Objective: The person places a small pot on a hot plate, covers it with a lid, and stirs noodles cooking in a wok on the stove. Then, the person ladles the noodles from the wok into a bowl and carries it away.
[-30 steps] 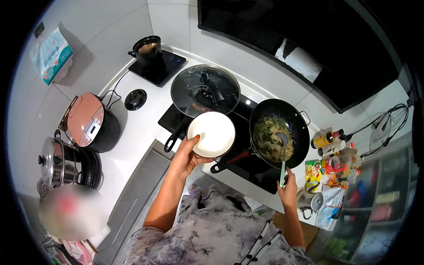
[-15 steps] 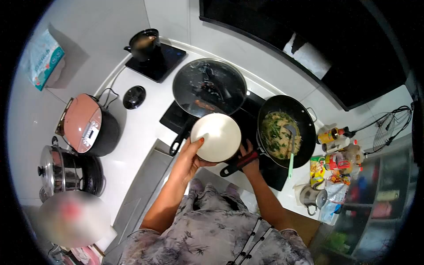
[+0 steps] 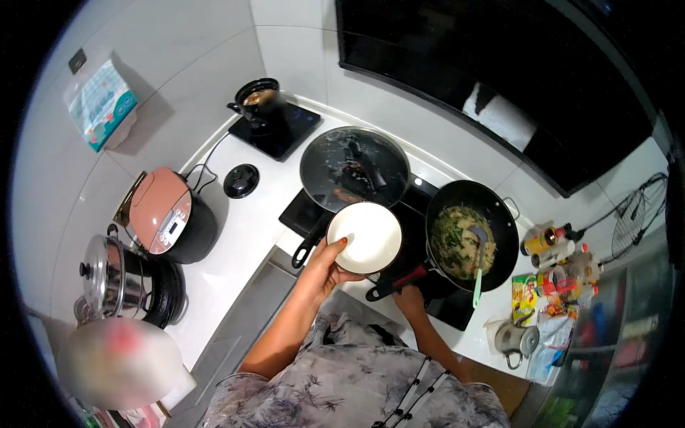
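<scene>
White bowl, round, opening upward; held in left hand from eight o'clock, over the near edge of black cooktop. Thumb across the rim at eight o'clock, tip against the inner wall; remaining fingers beneath the bowl and partly hidden, with bowl wall pinched between.

Black wok, at three o'clock from the bowl, with leafy greens and pale food inside. Black-and-red handle pointing to eight o'clock, end near the bowl's lower rim.

Right hand, at five o'clock from the bowl and well apart from it; just beside and partly behind the wok handle. Fingers mostly hidden; cannot tell whether closed on handle or spread.

Spatula, grey head in the food, pale green grip over the wok rim toward six o'clock, free of both hands.

Glass-lidded pan, at twelve o'clock from the bowl. Small black pot at eleven o'clock; rice cooker at nine, on white worktop.
</scene>
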Tool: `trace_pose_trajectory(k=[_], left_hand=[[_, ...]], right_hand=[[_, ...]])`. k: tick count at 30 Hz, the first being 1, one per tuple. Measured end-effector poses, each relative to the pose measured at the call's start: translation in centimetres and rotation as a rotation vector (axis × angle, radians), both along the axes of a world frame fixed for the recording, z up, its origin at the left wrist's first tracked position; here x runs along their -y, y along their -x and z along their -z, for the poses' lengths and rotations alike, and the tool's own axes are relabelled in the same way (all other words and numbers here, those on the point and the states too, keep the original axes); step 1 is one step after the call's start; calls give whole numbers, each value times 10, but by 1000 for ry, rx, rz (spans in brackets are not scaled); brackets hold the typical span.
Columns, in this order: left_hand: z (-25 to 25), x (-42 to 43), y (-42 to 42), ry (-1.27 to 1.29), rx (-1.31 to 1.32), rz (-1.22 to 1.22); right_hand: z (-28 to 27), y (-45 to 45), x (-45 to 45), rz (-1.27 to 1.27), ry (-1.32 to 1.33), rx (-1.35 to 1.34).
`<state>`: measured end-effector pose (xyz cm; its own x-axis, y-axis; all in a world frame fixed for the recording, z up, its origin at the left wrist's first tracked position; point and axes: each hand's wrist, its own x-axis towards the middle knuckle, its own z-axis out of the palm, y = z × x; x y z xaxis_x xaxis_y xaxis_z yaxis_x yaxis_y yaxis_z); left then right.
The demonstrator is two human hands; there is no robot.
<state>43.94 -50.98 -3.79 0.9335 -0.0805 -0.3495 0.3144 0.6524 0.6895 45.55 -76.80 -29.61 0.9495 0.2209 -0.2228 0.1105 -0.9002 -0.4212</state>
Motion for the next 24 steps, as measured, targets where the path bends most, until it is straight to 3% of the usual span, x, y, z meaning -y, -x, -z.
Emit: trace_pose_trajectory(k=[4,6,7,8,9,10,12,13,15,18,20,24], left_hand=[[7,19,-11,-48,2,67],[10,34,-17,16,20,92],[11,42,-20,-10,24,111],[11,48,-22,-38,30,120],[13,53,-26,-37,30,138],[13,60,-29,-40,35,159],[12,72,-33,-25,27,164],[14,76,-35,-16,43,183],[12,85,-36,-21,39,192],[12,89,-36,-29,41,192],[11,90,-33,-29,52,192],[7,88,-23,-22,42,136]], right_hand=[[10,65,63,181,-74,32],[-37,91,98,396,-334,-254],[-47,105,113,589,-499,-158],[-48,115,133,501,-464,74],[-37,121,147,762,-542,140],[-90,118,141,833,-603,222],[-159,104,130,785,-343,490],[-179,94,122,732,-370,547],[-205,70,112,572,-175,644],[-213,32,109,458,8,630],[-209,9,111,364,288,444],[-185,-25,125,291,415,231]])
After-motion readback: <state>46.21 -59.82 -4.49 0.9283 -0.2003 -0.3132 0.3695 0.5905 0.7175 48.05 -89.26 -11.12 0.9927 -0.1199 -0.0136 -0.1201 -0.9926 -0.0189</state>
